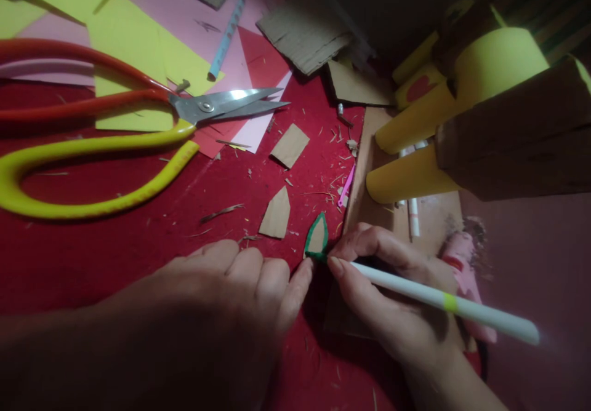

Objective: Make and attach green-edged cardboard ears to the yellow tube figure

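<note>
My right hand [392, 282] is closed in a writing grip round a white felt-tip pen [415, 289] with a lime band. The pen's green tip touches the lower edge of a small pointed cardboard piece [317, 236], which has a green line along its border. My left hand [252, 291] lies with fingers curled on the red surface, one fingertip pressed at the piece's lower edge. Just beyond are another pointed cardboard piece [276, 215] and a rectangular one [290, 146], both plain. Large scissors [207, 108] with red and yellow handles lie at left, blades slightly apart.
Yellow, pink and red paper sheets [129, 60] cover the back left, with a blue patterned pencil [227, 39] on them. Cardboard scraps [307, 32] lie behind. At right stands a cardboard model with yellow tubes [410, 177]; a pink tool [468, 288] rests beside it.
</note>
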Tool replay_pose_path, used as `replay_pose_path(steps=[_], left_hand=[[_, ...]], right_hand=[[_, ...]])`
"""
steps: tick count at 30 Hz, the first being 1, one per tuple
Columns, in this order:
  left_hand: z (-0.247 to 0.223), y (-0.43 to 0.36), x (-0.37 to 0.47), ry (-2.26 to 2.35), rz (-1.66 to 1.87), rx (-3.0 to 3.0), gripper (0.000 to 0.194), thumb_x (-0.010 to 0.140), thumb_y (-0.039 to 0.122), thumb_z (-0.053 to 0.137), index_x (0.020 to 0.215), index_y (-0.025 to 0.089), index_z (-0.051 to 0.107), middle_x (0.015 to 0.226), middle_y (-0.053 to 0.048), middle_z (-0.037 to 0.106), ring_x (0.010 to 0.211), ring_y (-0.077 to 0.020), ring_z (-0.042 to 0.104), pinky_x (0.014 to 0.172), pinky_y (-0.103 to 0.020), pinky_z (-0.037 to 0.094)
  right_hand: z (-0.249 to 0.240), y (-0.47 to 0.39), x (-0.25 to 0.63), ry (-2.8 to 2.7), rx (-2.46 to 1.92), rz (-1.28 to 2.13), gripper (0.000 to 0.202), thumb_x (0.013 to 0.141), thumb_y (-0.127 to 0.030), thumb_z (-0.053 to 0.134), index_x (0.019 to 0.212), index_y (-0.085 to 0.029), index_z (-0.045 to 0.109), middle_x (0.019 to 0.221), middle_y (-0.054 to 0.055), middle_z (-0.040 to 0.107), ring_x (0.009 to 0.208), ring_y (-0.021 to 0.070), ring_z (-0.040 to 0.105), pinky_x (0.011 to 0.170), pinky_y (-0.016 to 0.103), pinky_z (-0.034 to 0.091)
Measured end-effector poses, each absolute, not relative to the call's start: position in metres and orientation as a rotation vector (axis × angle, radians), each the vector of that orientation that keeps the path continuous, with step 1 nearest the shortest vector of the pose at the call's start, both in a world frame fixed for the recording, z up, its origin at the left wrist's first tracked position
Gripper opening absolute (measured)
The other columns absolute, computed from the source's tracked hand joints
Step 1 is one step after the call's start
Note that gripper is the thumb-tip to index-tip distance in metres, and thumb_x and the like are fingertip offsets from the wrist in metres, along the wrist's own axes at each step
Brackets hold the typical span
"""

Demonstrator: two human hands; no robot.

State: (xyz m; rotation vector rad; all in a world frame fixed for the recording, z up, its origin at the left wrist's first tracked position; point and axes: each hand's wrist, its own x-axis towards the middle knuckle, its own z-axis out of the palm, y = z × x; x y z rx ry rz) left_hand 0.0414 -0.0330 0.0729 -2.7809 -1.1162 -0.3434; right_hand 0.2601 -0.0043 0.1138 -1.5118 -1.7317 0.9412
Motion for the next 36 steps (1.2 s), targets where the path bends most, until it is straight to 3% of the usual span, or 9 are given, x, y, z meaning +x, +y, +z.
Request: replay_pose_path(steps=[8, 16, 20, 24, 30, 36], left_hand=[[0.072, -0.034, 0.041, -1.092, -0.339, -2.791, 0.045, 0.103, 0.043, 0.067, 0.141, 0.026, 0.084, 0.079, -0.003, 0.062, 0.070, -0.0265, 0.052, 0.067, -0.044, 0.048], [0.071, -0.034, 0.040, -1.049, -0.335, -2.783, 0.047, 0.105, 0.050, 0.068, 0.143, 0.025, 0.081, 0.081, -0.003, 0.059, 0.073, -0.0276, 0.051, 0.070, -0.046, 0.046], [0.068, -0.037, 0.038, -1.061, -0.343, -2.814, 0.049, 0.106, 0.049, 0.070, 0.149, 0.027, 0.078, 0.088, -0.003, 0.065, 0.074, -0.0266, 0.053, 0.068, -0.046, 0.045], [0.054, -0.046, 0.030, -1.173, -0.265, -2.836, 0.055, 0.108, 0.044, 0.069, 0.162, 0.032, 0.070, 0.093, -0.003, 0.065, 0.079, -0.0254, 0.057, 0.076, -0.045, 0.050], [0.037, -0.060, 0.022, -1.242, -0.151, -2.838, 0.056, 0.103, 0.041, 0.074, 0.158, 0.033, 0.076, 0.096, -0.006, 0.070, 0.084, -0.0295, 0.066, 0.080, -0.050, 0.060], [0.039, -0.063, 0.027, -1.286, -0.108, -2.825, 0.055, 0.103, 0.042, 0.072, 0.157, 0.032, 0.077, 0.090, -0.005, 0.066, 0.077, -0.0274, 0.064, 0.072, -0.047, 0.059]], right_hand=[[0.109, -0.004, 0.266, -1.764, -1.486, 0.904, 0.018, 0.092, -0.014, 0.082, 0.081, -0.026, 0.078, 0.060, -0.006, 0.070, 0.047, 0.0098, 0.061, 0.046, 0.017, 0.044], [0.111, -0.003, 0.266, -1.816, -1.453, 0.926, 0.019, 0.091, -0.014, 0.080, 0.077, -0.025, 0.073, 0.061, -0.005, 0.071, 0.048, 0.0108, 0.061, 0.047, 0.019, 0.045], [0.112, -0.002, 0.265, -1.814, -1.460, 0.904, 0.018, 0.090, -0.015, 0.080, 0.077, -0.025, 0.074, 0.061, -0.005, 0.072, 0.047, 0.0113, 0.062, 0.046, 0.020, 0.045], [0.111, -0.002, 0.265, -1.813, -1.459, 0.913, 0.017, 0.091, -0.015, 0.080, 0.078, -0.025, 0.075, 0.061, -0.005, 0.072, 0.048, 0.0110, 0.062, 0.047, 0.019, 0.045], [0.111, -0.002, 0.267, -1.816, -1.473, 0.917, 0.018, 0.091, -0.015, 0.080, 0.077, -0.025, 0.075, 0.061, -0.005, 0.071, 0.048, 0.0117, 0.062, 0.047, 0.020, 0.046], [0.110, -0.003, 0.268, -1.800, -1.460, 0.923, 0.017, 0.092, -0.016, 0.081, 0.078, -0.026, 0.077, 0.060, -0.005, 0.070, 0.048, 0.0109, 0.060, 0.046, 0.019, 0.043]])
